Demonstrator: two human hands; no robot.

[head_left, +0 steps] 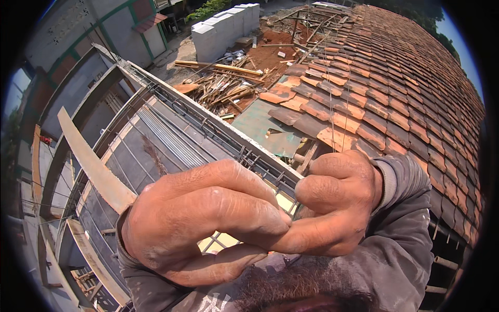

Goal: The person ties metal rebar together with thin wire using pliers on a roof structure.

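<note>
Dusty bare left grip (202,218) and right grip (335,208) are pinching together, contents hidden, thin grey wires (331,112) rising above the right, nothing looking finished yet.

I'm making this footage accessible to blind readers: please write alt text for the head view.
A person's bare left hand and right hand meet at the fingers, outdoors in sunlight; anything between them is hidden. A tiled roof slopes away at right, with long metal strips beyond the left hand and a wood pile farther off.

the roof (395,88) lies beyond the right hand (335,205)
</note>
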